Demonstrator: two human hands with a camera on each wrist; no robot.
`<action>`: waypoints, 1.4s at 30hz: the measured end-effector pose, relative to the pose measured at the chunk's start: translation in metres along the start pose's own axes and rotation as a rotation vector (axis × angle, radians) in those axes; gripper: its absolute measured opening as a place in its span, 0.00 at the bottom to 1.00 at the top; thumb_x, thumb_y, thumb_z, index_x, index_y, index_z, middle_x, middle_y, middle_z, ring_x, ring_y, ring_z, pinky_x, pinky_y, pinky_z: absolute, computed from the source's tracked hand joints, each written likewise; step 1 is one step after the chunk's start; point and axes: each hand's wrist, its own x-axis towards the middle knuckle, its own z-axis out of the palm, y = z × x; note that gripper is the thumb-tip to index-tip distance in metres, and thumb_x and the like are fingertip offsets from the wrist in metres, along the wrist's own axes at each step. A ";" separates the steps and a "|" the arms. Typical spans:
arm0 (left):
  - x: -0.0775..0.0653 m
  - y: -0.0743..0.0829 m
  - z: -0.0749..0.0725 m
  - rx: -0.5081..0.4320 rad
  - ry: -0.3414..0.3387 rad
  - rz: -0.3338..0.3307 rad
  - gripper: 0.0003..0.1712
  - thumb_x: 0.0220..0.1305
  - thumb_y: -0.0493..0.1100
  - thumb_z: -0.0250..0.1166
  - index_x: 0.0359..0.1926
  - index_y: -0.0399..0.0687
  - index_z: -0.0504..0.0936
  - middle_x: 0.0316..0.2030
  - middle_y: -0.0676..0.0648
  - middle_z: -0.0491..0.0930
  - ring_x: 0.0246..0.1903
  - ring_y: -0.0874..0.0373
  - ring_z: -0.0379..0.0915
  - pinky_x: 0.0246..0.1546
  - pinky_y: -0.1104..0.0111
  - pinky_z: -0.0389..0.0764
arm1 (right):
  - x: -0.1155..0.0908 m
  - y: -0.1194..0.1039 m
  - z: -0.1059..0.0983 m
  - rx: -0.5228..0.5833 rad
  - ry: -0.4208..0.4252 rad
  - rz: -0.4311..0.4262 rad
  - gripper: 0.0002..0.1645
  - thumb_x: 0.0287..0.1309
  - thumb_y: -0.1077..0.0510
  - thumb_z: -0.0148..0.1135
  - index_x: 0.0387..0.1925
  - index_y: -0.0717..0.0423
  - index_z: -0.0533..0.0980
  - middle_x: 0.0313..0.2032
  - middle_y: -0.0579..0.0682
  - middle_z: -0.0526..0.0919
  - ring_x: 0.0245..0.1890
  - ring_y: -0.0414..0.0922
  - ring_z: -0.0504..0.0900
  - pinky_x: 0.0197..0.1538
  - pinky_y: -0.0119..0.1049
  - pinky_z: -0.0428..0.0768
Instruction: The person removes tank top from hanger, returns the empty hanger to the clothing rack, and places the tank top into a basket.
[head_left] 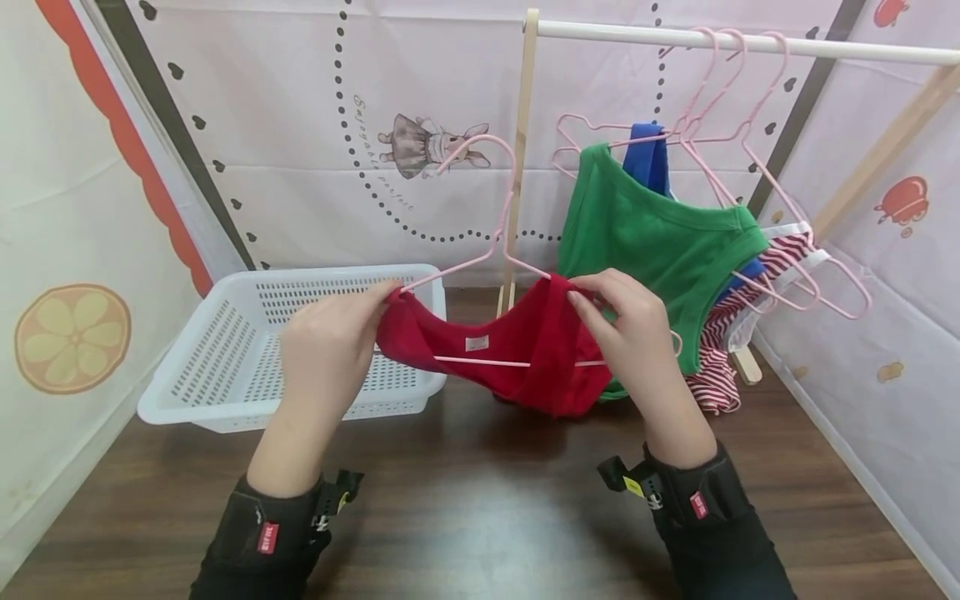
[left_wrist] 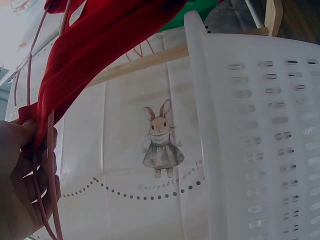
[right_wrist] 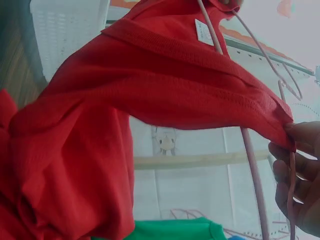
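One white perforated basket [head_left: 247,354]; left hand [head_left: 330,333] pinches one strap of one red sleeveless top [head_left: 517,387] — on one pink hanger [head_left: 480,362] between hands; right hand [head_left: 630,321] pinches the other. Probably light, soft, stretchy (not fragile) — straps best hold. Right, rack rod [head_left: 637,36]: three pink hangers [head_left: 784,58], green tank top [head_left: 652,242], blue garment [head_left: 647,158], striped garment [head_left: 716,367], one each.

Red top [head_left: 552,358] on pink hanger [head_left: 513,179]

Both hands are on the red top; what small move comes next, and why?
I would probably raise the pink hanger toward the white rail, left hand and right hand pinching the red top: both straps appear looped over the hanger's arms, and its hook is free.
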 end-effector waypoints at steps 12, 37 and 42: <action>0.005 0.001 0.006 -0.006 -0.003 0.007 0.15 0.61 0.38 0.68 0.50 0.43 0.83 0.33 0.40 0.85 0.21 0.47 0.76 0.20 0.61 0.74 | 0.014 -0.013 0.016 0.093 -0.076 0.113 0.15 0.60 0.58 0.67 0.48 0.59 0.80 0.40 0.51 0.83 0.38 0.44 0.79 0.45 0.43 0.82; 0.001 0.000 -0.005 -0.103 -0.131 -0.006 0.16 0.59 0.39 0.70 0.49 0.42 0.83 0.39 0.41 0.85 0.40 0.46 0.81 0.35 0.56 0.82 | 0.005 0.009 0.008 0.196 -0.161 0.078 0.10 0.68 0.61 0.57 0.47 0.62 0.73 0.34 0.51 0.80 0.30 0.47 0.79 0.35 0.31 0.79; -0.001 -0.003 -0.007 -0.115 -0.169 -0.060 0.16 0.61 0.39 0.69 0.51 0.42 0.82 0.41 0.41 0.85 0.42 0.45 0.80 0.40 0.53 0.82 | 0.003 0.016 0.002 0.202 -0.154 0.087 0.09 0.68 0.62 0.56 0.47 0.62 0.73 0.31 0.53 0.79 0.28 0.47 0.78 0.34 0.29 0.78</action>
